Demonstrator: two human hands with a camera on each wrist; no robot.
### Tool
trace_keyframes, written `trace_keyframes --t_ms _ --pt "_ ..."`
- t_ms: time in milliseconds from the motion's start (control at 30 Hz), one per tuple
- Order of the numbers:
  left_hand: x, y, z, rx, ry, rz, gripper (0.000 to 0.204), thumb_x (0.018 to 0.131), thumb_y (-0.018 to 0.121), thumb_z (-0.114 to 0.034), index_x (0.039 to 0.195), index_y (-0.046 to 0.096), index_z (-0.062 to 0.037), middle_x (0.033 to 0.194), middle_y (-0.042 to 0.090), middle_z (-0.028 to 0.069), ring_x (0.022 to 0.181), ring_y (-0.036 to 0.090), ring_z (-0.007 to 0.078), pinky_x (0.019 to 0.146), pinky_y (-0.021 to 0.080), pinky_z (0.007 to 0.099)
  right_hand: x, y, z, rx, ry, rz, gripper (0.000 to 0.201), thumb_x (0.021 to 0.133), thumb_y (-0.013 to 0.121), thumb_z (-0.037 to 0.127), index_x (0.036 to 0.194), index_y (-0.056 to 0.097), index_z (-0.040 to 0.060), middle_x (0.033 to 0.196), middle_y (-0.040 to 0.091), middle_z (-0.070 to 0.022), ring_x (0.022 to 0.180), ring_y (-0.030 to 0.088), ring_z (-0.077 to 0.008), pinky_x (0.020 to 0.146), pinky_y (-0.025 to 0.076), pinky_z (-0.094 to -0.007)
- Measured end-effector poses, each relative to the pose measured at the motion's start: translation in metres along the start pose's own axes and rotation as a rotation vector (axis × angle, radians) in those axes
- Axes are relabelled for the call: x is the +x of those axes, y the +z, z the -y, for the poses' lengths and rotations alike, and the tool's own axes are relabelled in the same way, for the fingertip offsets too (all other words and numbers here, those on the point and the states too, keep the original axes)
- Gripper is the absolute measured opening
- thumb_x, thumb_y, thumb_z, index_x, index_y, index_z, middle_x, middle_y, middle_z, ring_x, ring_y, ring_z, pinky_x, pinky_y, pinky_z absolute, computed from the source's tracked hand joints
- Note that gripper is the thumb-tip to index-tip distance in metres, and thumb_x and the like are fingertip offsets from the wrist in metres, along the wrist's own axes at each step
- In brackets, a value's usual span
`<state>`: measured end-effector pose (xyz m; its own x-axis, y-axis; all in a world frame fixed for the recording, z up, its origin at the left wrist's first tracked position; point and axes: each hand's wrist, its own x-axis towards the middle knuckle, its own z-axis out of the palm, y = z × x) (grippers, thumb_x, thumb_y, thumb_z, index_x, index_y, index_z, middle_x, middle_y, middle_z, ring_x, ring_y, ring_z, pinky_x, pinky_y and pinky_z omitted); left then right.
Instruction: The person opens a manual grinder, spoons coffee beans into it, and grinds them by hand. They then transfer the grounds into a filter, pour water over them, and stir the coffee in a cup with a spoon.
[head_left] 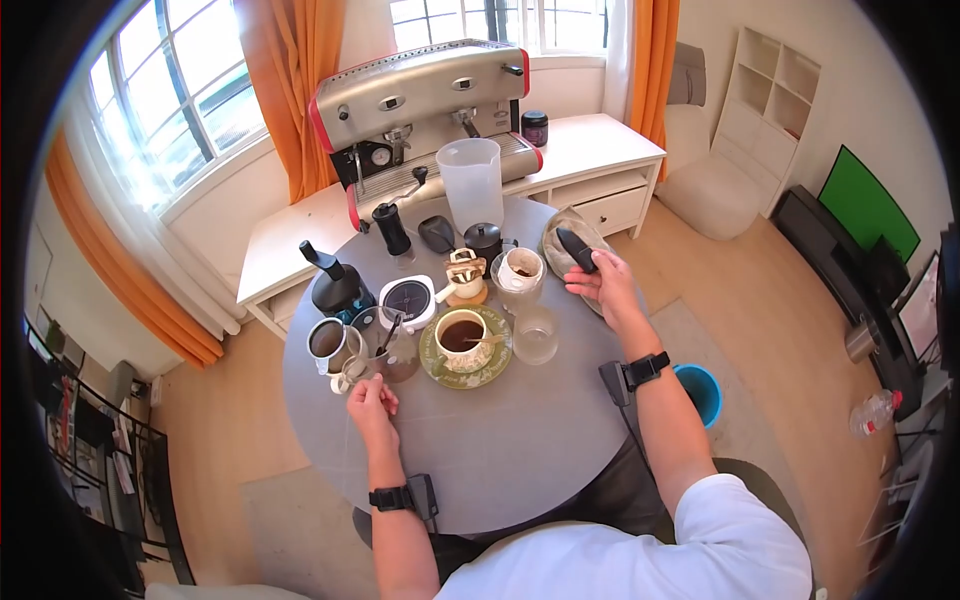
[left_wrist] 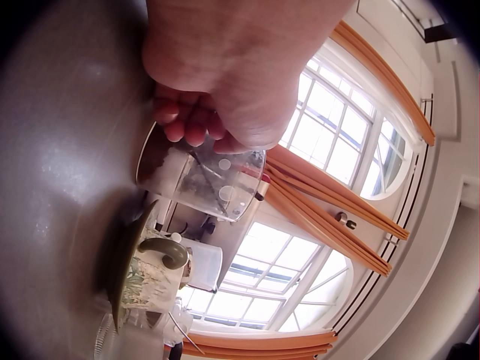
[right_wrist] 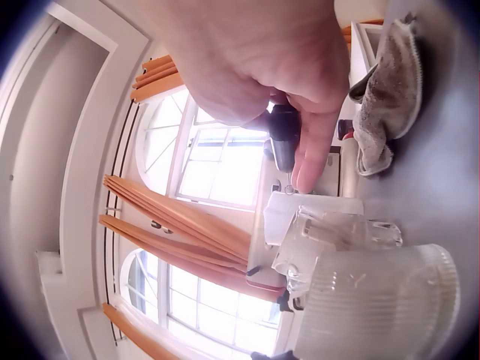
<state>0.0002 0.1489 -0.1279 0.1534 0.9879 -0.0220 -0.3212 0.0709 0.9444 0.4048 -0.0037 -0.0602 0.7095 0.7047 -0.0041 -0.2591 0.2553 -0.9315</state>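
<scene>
Held black-handled tool (head_left: pixel 575 250) right of centre in right grip (head_left: pixel 607 287); curled left grip (head_left: pixel 374 410) loosely near clear container (head_left: pixel 399 362).

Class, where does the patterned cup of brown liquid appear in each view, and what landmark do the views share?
Head: the patterned cup, just below centre.
Left wrist: lower left, turned sideways.
Right wrist: not visible.
Shared landmark: orange fabric curtains.
</scene>
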Motion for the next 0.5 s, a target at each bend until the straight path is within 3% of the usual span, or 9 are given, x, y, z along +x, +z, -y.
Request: trace_keyframes --t_ms 100,167,200,433,500 --pt "0.003 -0.003 0.004 -0.005 -0.015 -0.004 0.037 0.103 0.067 -0.012 0.071 0.048 -0.0121 0.064 0.057 0.0038 0.050 0.052 0.0136 0.046 0.038 0.0258 -0.007 -0.007 0.009 0.196 -0.061 0.010 0.033 0.112 0.051 0.023 0.134 0.054 -0.0009 0.108 0.072 -0.0199 0.094 0.076 -0.0267 0.082 0.066 -0.0413" --pt "0.003 -0.002 0.004 0.003 -0.014 -0.015 0.037 0.103 0.067 -0.013 0.071 0.048 -0.0121 0.064 0.057 0.0037 0.050 0.052 0.0137 0.046 0.038 0.0255 -0.011 -0.009 0.017 0.415 -0.041 0.121 0.030 0.112 0.055 0.023 0.134 0.056 0.0022 0.111 0.073 -0.0193 0.093 0.073 -0.0230 0.080 0.064 -0.0376" --pt "0.002 -0.001 0.003 -0.003 -0.013 -0.014 0.037 0.103 0.067 -0.013 0.071 0.048 -0.0121 0.064 0.057 0.0037 0.050 0.052 0.0137 0.046 0.038 0.0255 -0.016 -0.004 0.020 0.462 -0.046 0.169 0.026 0.110 0.062 0.023 0.127 0.061 0.0029 0.111 0.072 -0.0148 0.086 0.066 -0.0167 0.078 0.060 -0.0309" --pt "0.000 -0.004 0.004 0.006 -0.007 -0.013 0.035 0.103 0.067 -0.013 0.072 0.049 -0.0120 0.064 0.058 0.0037 0.051 0.054 0.0132 0.046 0.037 0.0250 -0.001 0.033 0.044 0.519 -0.151 0.258 0.020 0.102 0.074 0.008 0.118 0.064 0.0035 0.103 0.071 -0.0077 0.079 0.061 -0.0115 0.067 0.051 -0.0256" --pt "-0.001 -0.002 0.001 0.014 0.004 -0.002 0.035 0.102 0.067 -0.014 0.073 0.049 -0.0120 0.065 0.058 0.0037 0.051 0.055 0.0131 0.046 0.037 0.0249 0.015 0.051 0.062 0.469 -0.320 0.174 0.016 0.098 0.078 0.005 0.110 0.066 0.0060 0.094 0.069 -0.0024 0.074 0.059 -0.0090 0.062 0.047 -0.0243"
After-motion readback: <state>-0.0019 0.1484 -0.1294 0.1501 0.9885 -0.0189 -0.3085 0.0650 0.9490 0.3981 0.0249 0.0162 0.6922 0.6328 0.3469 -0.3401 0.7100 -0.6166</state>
